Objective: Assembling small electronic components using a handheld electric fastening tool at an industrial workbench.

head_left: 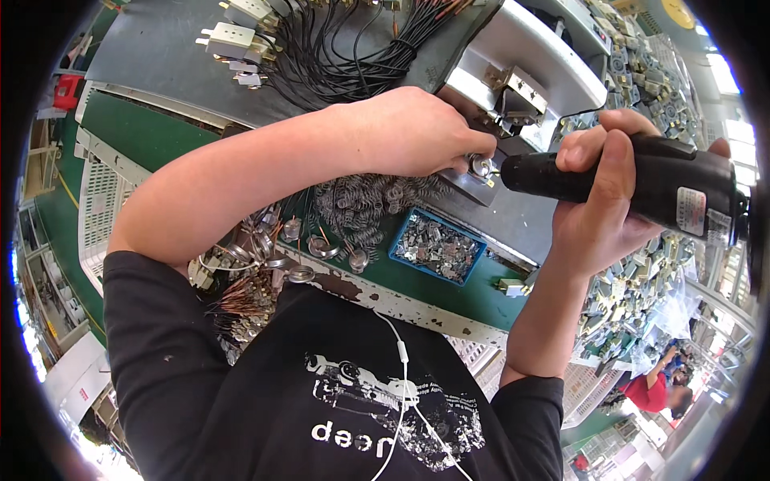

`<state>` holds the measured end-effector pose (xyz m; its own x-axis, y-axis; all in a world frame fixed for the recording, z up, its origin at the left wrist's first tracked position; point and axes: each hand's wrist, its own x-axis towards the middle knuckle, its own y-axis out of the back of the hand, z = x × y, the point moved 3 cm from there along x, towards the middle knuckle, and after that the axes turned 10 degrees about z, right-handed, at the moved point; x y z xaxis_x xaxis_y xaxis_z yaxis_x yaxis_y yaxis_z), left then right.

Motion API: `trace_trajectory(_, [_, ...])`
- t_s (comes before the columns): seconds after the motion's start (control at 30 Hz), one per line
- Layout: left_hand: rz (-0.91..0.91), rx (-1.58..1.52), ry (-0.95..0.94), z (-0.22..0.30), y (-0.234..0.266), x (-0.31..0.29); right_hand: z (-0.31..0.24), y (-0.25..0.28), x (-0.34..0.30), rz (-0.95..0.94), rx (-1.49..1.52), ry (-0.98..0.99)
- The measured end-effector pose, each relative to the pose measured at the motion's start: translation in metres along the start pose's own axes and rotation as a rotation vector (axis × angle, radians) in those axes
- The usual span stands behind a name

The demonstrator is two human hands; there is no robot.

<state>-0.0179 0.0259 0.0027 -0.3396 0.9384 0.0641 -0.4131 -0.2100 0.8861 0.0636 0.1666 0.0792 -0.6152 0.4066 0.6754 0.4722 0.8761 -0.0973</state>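
Note:
My left hand (pixel 429 132) reaches across the bench, its thumb and fingers pinching a small round metal part (pixel 480 167) at the edge of a grey metal plate. Wrapped around a black electric screwdriver (pixel 670 188) is my right hand (pixel 605 188). The screwdriver lies nearly level, its nose pointing left at the metal part, and its thin bit meets or nearly meets that part. Just beyond my hands, a silver metal housing (pixel 553 52) holds a small boxy fitting (pixel 521 94).
Black cables (pixel 345 60) and pale plug-like blocks (pixel 233 38) lie at the far left. Nearer are coiled springs (pixel 353 208), a blue tray (pixel 425 271) of small metal pieces and round metal parts (pixel 322 247). Many blocks (pixel 642 280) are heaped at right; a person in red (pixel 648 393) is beyond.

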Motion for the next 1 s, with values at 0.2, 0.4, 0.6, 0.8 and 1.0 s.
trace_trajectory(0.2, [0.085, 0.051, -0.062, 0.002, -0.002, -0.001, -0.006, -0.006, 0.002, -0.03, -0.172, -0.075])
trace_trajectory(0.4, [0.455, 0.268, -0.307, 0.018, -0.006, -0.015, -0.016, 0.031, 0.017, -0.05, -0.129, -0.089])
trace_trajectory(0.6, [-0.061, 0.18, -0.58, 0.054, -0.056, -0.035, -0.032, 0.023, 0.029, 0.007, -0.166, -0.143])
trace_trajectory(0.8, [0.019, 0.098, -0.615, 0.057, -0.059, -0.039, -0.054, 0.035, 0.044, 0.124, 0.319, -0.147])
trace_trajectory(1.0, [-0.008, -0.061, -0.53, 0.047, -0.063, -0.034, -0.019, -0.004, 0.043, 0.304, 0.206, 0.075])
